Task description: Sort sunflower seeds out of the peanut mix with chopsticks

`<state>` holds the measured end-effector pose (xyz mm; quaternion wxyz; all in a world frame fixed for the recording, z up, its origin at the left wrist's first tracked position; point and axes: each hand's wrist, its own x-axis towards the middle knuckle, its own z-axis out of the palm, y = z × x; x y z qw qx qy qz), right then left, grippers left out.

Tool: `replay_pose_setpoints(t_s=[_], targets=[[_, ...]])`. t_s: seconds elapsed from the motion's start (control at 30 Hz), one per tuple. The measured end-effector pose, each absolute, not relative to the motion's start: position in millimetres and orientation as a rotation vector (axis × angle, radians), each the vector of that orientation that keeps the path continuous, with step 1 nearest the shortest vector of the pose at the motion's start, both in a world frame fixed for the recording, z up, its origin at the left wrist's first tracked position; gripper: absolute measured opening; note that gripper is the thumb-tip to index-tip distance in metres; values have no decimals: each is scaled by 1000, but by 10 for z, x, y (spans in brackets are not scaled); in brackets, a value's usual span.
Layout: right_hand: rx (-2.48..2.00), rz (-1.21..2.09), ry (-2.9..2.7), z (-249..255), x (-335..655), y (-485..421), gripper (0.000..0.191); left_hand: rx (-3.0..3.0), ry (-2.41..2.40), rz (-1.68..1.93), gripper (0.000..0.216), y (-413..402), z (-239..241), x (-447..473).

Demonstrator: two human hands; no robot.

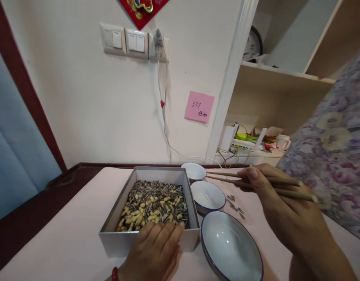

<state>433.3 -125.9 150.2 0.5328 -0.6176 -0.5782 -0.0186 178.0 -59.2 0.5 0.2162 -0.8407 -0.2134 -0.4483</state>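
My right hand (291,207) is closed round a pair of wooden chopsticks (227,177), whose tips point left, close to the rim of the small far bowl (194,171). Nothing is visible between the tips. Fingers of my left hand (153,249) curl over the near rim of a square silver-grey box (118,242). Inside it, striped sunflower seeds (156,190) lie mixed with peanuts (139,217) in their shells. A medium bowl (208,196) and a large blue-rimmed bowl (231,246) stand in line right of the box, no food visible in either.
Several loose sunflower seeds (235,206) lie on the pink table cover (80,234) right of the bowls. A white cable (165,132) hangs from the wall socket down behind the table. A floral curtain (335,136) borders the right side, beside a shelf with a router (227,138).
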Motion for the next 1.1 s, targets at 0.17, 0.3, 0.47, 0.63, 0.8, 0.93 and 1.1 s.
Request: replay_pose_setpoints(t_s=[0.17,0.3,0.47,0.63,0.8,0.93,1.1], targets=[[-1305,251,-1589,1482,4104,-1246,39,-2322,-604,-1208,31,-605,15,1774],[-1289,523,-1706,1391,3936,-1107,47,-2317,-607,-1217,30,-610,17,1778],[-1346,580,-1713,1220,3788,-936,46,-2327,-614,-1213,29,-616,29,1781],[-1370,563,-1714,1094,3756,-844,45,-2315,-604,-1220,31,-617,28,1771],[-1336,548,-1682,1135,3790,-842,46,-2322,-601,-1222,31,-618,20,1770],[-1296,512,-1659,1274,3852,-957,49,-2326,-599,-1219,30,-617,15,1769],[-1325,134,-1523,1483,4072,-1218,41,-2333,-595,-1208,31,-605,8,1764]])
